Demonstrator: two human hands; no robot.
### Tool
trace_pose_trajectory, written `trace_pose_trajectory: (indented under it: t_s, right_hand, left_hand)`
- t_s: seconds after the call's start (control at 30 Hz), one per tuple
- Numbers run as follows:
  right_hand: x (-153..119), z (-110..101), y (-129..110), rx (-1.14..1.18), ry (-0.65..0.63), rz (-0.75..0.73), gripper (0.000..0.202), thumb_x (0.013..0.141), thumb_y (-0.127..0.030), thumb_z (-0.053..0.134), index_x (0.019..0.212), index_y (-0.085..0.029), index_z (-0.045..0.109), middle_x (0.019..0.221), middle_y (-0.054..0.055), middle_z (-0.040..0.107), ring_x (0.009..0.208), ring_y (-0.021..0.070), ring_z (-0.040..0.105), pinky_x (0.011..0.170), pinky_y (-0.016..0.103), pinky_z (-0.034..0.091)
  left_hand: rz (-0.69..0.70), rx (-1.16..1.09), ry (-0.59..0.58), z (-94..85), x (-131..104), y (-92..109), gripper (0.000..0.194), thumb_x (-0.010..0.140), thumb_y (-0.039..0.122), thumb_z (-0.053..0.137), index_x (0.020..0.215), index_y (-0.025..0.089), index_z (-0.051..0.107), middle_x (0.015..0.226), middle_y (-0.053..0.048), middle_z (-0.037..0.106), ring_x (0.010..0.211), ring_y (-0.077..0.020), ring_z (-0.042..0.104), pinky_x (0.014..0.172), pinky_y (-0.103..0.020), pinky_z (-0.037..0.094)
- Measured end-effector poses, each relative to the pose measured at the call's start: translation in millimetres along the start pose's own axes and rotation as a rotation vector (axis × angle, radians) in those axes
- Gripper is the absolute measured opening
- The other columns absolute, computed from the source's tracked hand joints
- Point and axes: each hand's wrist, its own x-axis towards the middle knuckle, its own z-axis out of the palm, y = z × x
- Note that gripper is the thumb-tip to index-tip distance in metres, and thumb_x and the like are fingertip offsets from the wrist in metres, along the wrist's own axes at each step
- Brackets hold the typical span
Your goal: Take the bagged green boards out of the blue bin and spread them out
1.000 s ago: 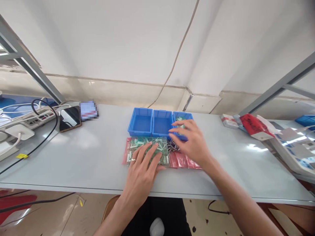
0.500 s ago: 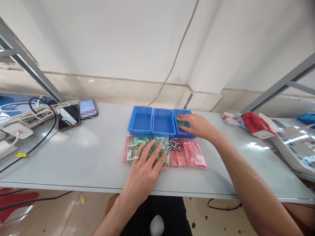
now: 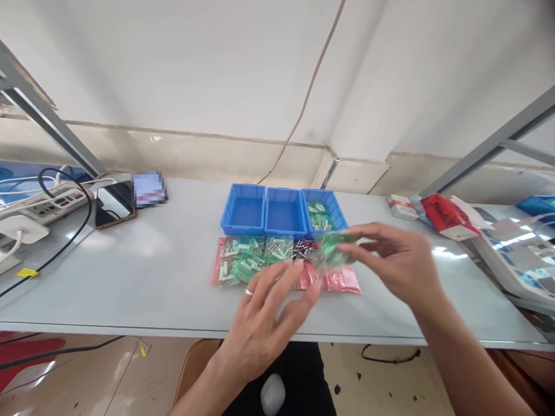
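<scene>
Partly green, see-through packet [image 3: 329,252], blurred

Three bins [image 3: 286,218] line up at twelve o'clock on one tabletop [image 3: 173,260]. One phone [image 3: 115,205] lies toward nine, one white box [image 3: 402,207] and one red pack [image 3: 446,216] toward three. One left hand [image 3: 266,315], one right hand [image 3: 403,263] and one ring [image 3: 248,292] show. Green bags [image 3: 249,263] and pink bags [image 3: 343,281] overlap beyond counting.

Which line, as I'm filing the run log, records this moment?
right hand: holding green packet; left hand: near other packets, contact unclear; rightmost bin: more packets inside
</scene>
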Motion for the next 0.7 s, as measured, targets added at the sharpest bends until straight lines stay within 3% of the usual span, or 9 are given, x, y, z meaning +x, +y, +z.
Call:
trace_pose_trajectory:
  t_s: [0.1, 0.2, 0.3, 0.37, 0.5, 0.6, 0.7]
  right_hand:
    - [-27, 16, -2, 0.237, -0.082, 0.227, 0.027, 0.075, -0.040, 0.091, 0.092, -0.024, 0.079, 0.080, 0.003, 0.075, 0.057, 0.0168, 0.068, 0.048, 0.031, 0.063]
    - [-35, 27, 6, 0.320, -0.028, 0.276, 0.026, 0.078, -0.043, 0.087, 0.093, -0.023, 0.078, 0.080, 0.003, 0.074, 0.062, 0.0168, 0.068, 0.051, 0.030, 0.064]
    - [-31, 28, 14, 0.219, 0.163, 0.174, 0.018, 0.085, -0.039, 0.082, 0.094, -0.023, 0.078, 0.091, 0.005, 0.076, 0.080, 0.0209, 0.072, 0.070, 0.038, 0.068]
    - [-26, 27, 19, 0.082, 0.231, 0.026, 0.010, 0.089, -0.032, 0.078, 0.097, -0.025, 0.078, 0.097, 0.005, 0.078, 0.092, 0.0234, 0.074, 0.083, 0.043, 0.067]
    - [-19, 31, 29, -0.034, 0.085, -0.295, 0.019, 0.095, -0.014, 0.064, 0.100, -0.028, 0.077, 0.113, 0.005, 0.077, 0.111, 0.0242, 0.073, 0.102, 0.049, 0.060]
    - [-15, 37, 38, 0.041, -0.007, -0.350, 0.023, 0.094, -0.009, 0.062, 0.097, -0.027, 0.076, 0.115, 0.007, 0.071, 0.118, 0.0254, 0.071, 0.104, 0.049, 0.059]
    - [-10, 38, 47, 0.128, -0.119, -0.333, 0.020, 0.094, -0.009, 0.062, 0.092, -0.025, 0.075, 0.110, 0.008, 0.069, 0.120, 0.0265, 0.072, 0.100, 0.046, 0.060]
  left_hand:
    - [0.088, -0.040, 0.060, 7.3, 4, 9, 0.040, 0.089, 0.005, 0.070, 0.128, 0.017, 0.068, 0.148, -0.011, 0.060, 0.142, -0.0336, 0.052, 0.094, -0.040, 0.062]
    - [0.134, -0.118, 0.114, 14.7, 4, 11, 0.025, 0.087, 0.007, 0.074, 0.112, 0.010, 0.072, 0.136, -0.012, 0.068, 0.137, -0.0343, 0.058, 0.090, -0.040, 0.066]
    - [0.133, -0.176, 0.121, 18.7, 1, 8, 0.032, 0.085, -0.002, 0.071, 0.116, 0.005, 0.069, 0.129, -0.015, 0.071, 0.137, -0.0353, 0.058, 0.095, -0.043, 0.066]
    - [0.123, -0.204, 0.072, 20.4, 1, 5, 0.032, 0.088, -0.003, 0.066, 0.120, 0.003, 0.067, 0.127, -0.015, 0.071, 0.139, -0.0346, 0.056, 0.104, -0.049, 0.063]
    - [0.071, -0.156, -0.013, 23.5, 5, 0, 0.028, 0.092, -0.004, 0.059, 0.115, 0.009, 0.068, 0.119, -0.010, 0.075, 0.125, -0.0298, 0.064, 0.111, -0.056, 0.057]
    - [0.051, -0.186, -0.004, 25.5, 7, -3, 0.028, 0.093, -0.004, 0.057, 0.114, 0.010, 0.069, 0.120, -0.009, 0.075, 0.113, -0.0232, 0.068, 0.108, -0.049, 0.059]
    - [0.080, -0.205, -0.022, 26.9, 4, -4, 0.029, 0.094, -0.004, 0.055, 0.118, 0.007, 0.067, 0.123, -0.012, 0.074, 0.119, -0.0224, 0.068, 0.117, -0.050, 0.053]
